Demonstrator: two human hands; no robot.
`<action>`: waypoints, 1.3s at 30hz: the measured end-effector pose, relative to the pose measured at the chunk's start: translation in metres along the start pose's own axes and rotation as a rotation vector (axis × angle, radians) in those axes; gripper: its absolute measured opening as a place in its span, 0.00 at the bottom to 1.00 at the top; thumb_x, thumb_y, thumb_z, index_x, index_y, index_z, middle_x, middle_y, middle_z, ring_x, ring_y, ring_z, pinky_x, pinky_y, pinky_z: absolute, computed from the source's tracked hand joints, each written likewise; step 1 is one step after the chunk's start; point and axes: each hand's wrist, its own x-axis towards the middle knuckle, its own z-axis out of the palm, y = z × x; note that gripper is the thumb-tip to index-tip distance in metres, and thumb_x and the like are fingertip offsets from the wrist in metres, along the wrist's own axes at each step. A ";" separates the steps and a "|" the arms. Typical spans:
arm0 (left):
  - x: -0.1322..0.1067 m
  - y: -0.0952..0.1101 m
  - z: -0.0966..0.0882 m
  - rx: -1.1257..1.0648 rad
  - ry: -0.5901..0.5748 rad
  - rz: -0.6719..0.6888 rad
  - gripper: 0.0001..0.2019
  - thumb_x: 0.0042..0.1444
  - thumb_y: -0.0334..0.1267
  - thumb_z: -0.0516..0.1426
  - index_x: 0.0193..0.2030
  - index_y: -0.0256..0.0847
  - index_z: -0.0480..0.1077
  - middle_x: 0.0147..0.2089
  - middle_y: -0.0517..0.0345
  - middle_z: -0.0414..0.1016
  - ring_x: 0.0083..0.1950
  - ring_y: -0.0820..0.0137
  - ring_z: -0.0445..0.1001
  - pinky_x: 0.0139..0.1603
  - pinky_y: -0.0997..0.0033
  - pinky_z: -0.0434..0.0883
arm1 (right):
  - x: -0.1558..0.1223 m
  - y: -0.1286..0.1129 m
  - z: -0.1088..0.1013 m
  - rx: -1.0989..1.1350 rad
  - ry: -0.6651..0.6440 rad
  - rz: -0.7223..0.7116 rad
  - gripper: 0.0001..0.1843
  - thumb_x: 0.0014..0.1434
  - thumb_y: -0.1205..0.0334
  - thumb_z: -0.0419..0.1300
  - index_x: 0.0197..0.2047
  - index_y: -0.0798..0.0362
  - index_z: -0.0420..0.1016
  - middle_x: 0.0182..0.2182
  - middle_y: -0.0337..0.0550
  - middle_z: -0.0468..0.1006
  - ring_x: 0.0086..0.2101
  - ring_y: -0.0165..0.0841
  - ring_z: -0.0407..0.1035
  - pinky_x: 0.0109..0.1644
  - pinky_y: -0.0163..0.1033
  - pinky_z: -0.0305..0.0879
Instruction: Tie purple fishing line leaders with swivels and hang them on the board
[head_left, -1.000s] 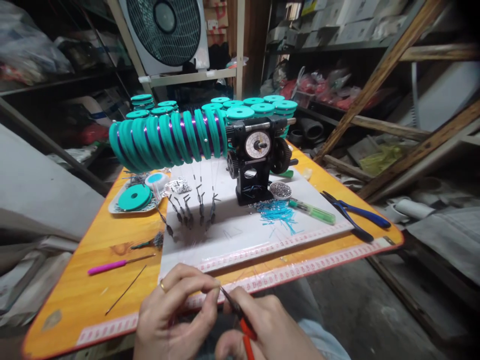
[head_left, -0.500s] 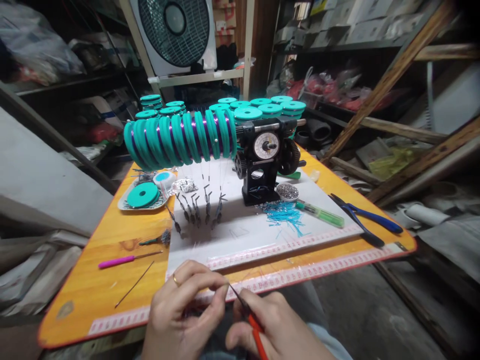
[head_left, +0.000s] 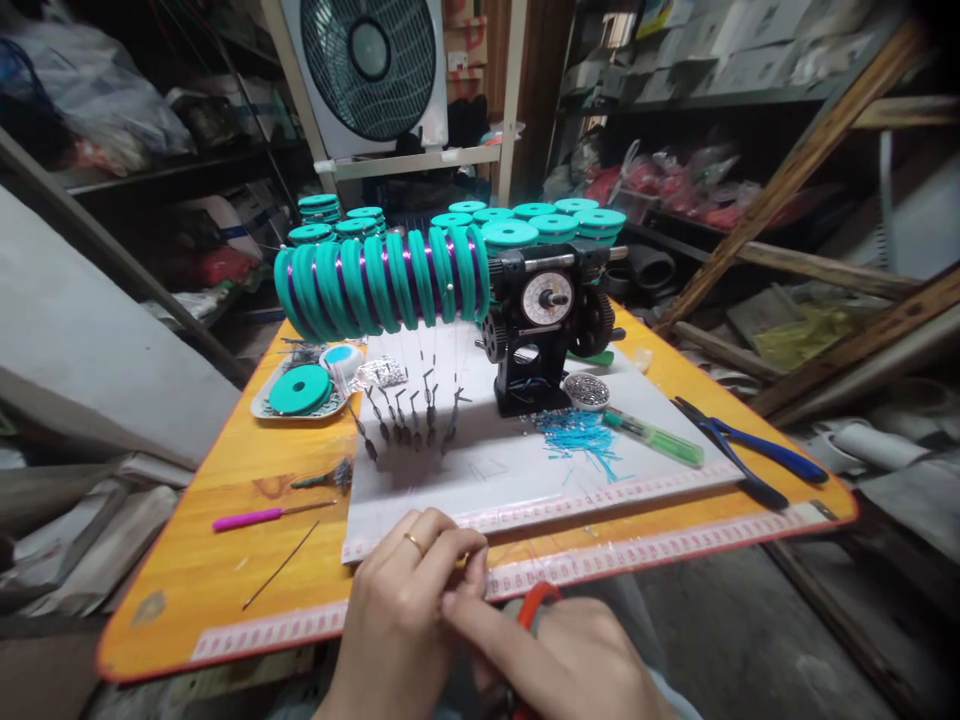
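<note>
At the table's front edge, my left hand (head_left: 412, 590), with a gold ring, has its fingers pinched together; what is between them is too small or hidden to make out. My right hand (head_left: 574, 650) is closed around a pair of orange-handled scissors (head_left: 536, 602), their blades hidden below. Its index finger reaches over to touch the left fingers. Beyond my hands, a row of teal foam spools (head_left: 382, 280) wound with purple line sits on a black hand-cranked winding machine (head_left: 536, 330). Dark weighted rigs (head_left: 405, 425) hang from the spools on thin lines.
A white board (head_left: 480, 480) lies on the yellow table (head_left: 180, 580). On it are blue pieces (head_left: 577, 435), a bowl of metal bits (head_left: 586, 390) and a green cutter (head_left: 656, 438). Blue-handled pliers (head_left: 750, 450) lie right; a pink-handled hook (head_left: 251, 520) lies left. Teal spools (head_left: 510, 233) stand behind.
My right hand has turned the scissors, so the blade is out of sight and an orange loop shows upward. Its index finger has come to the left fingers. The whole view has shifted slightly.
</note>
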 end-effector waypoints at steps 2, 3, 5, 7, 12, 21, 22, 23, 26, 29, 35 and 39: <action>0.000 0.001 0.000 -0.022 -0.002 0.006 0.09 0.61 0.24 0.55 0.40 0.42 0.70 0.35 0.57 0.70 0.35 0.70 0.70 0.33 0.74 0.68 | -0.002 0.003 0.002 -0.041 0.048 0.006 0.16 0.68 0.72 0.47 0.53 0.58 0.72 0.16 0.33 0.71 0.14 0.27 0.65 0.19 0.32 0.58; 0.000 0.002 0.000 -0.045 -0.007 -0.006 0.09 0.61 0.24 0.55 0.41 0.43 0.70 0.35 0.58 0.70 0.35 0.71 0.70 0.33 0.74 0.67 | -0.004 0.005 0.003 -0.026 0.069 0.030 0.15 0.67 0.71 0.49 0.53 0.58 0.71 0.16 0.33 0.71 0.14 0.27 0.65 0.20 0.31 0.59; 0.001 0.004 -0.003 -0.098 -0.018 -0.057 0.12 0.60 0.25 0.55 0.47 0.45 0.70 0.33 0.60 0.68 0.33 0.72 0.70 0.30 0.76 0.66 | -0.007 0.006 0.004 0.066 0.121 0.102 0.15 0.65 0.71 0.54 0.54 0.57 0.70 0.21 0.35 0.76 0.17 0.26 0.68 0.24 0.29 0.65; 0.003 0.007 -0.006 -0.136 -0.013 -0.123 0.19 0.57 0.26 0.56 0.54 0.49 0.68 0.30 0.64 0.65 0.29 0.74 0.67 0.28 0.78 0.65 | -0.008 0.006 0.003 0.167 0.178 0.204 0.13 0.63 0.73 0.57 0.51 0.55 0.71 0.26 0.36 0.80 0.20 0.24 0.71 0.29 0.27 0.68; 0.008 0.008 -0.009 -0.219 0.000 -0.164 0.13 0.57 0.31 0.61 0.47 0.51 0.74 0.33 0.63 0.72 0.28 0.76 0.71 0.23 0.83 0.67 | 0.001 0.006 -0.003 0.382 0.170 0.526 0.07 0.66 0.64 0.58 0.35 0.52 0.73 0.18 0.31 0.73 0.17 0.22 0.67 0.23 0.23 0.62; 0.013 0.000 -0.005 -0.178 -0.026 -0.030 0.07 0.58 0.29 0.61 0.39 0.45 0.78 0.24 0.65 0.63 0.21 0.78 0.64 0.19 0.81 0.57 | 0.003 0.012 -0.004 0.515 0.093 0.751 0.15 0.68 0.55 0.53 0.33 0.54 0.72 0.14 0.32 0.69 0.16 0.25 0.66 0.24 0.27 0.62; 0.013 -0.001 -0.005 -0.144 -0.019 -0.032 0.06 0.58 0.29 0.60 0.38 0.45 0.77 0.25 0.64 0.65 0.22 0.78 0.65 0.20 0.80 0.58 | 0.003 0.013 -0.005 0.507 0.091 0.742 0.14 0.68 0.55 0.53 0.34 0.54 0.72 0.15 0.32 0.69 0.16 0.25 0.66 0.24 0.27 0.62; 0.014 -0.002 -0.005 -0.097 -0.010 -0.041 0.06 0.58 0.30 0.60 0.37 0.44 0.77 0.25 0.64 0.66 0.22 0.78 0.66 0.21 0.80 0.59 | 0.002 0.014 -0.007 0.488 0.098 0.732 0.13 0.68 0.56 0.54 0.35 0.53 0.71 0.15 0.32 0.69 0.16 0.25 0.65 0.23 0.27 0.62; 0.019 -0.005 -0.005 0.087 -0.025 -0.051 0.05 0.59 0.32 0.59 0.35 0.45 0.76 0.27 0.63 0.69 0.24 0.76 0.69 0.23 0.78 0.60 | -0.004 0.017 -0.010 0.369 0.140 0.673 0.09 0.68 0.59 0.55 0.39 0.53 0.72 0.16 0.32 0.70 0.15 0.25 0.65 0.22 0.27 0.61; 0.025 -0.006 -0.004 0.181 -0.068 -0.039 0.05 0.58 0.33 0.60 0.34 0.46 0.76 0.27 0.64 0.69 0.24 0.76 0.70 0.24 0.77 0.60 | -0.016 0.019 -0.007 0.237 0.112 0.567 0.09 0.67 0.65 0.54 0.46 0.53 0.74 0.24 0.38 0.79 0.20 0.27 0.72 0.27 0.27 0.67; 0.032 -0.004 -0.004 0.206 -0.149 -0.054 0.04 0.58 0.34 0.60 0.35 0.47 0.76 0.28 0.66 0.71 0.23 0.76 0.71 0.22 0.77 0.60 | -0.033 0.022 0.002 -0.015 -0.066 0.368 0.31 0.58 0.75 0.47 0.65 0.62 0.64 0.25 0.44 0.80 0.24 0.34 0.76 0.30 0.33 0.73; 0.034 -0.003 -0.006 0.181 -0.167 -0.070 0.04 0.57 0.33 0.60 0.34 0.47 0.76 0.27 0.66 0.71 0.24 0.76 0.72 0.22 0.78 0.62 | -0.028 0.021 0.000 -0.169 -0.234 0.336 0.42 0.45 0.77 0.47 0.66 0.66 0.63 0.22 0.42 0.78 0.19 0.35 0.74 0.22 0.34 0.69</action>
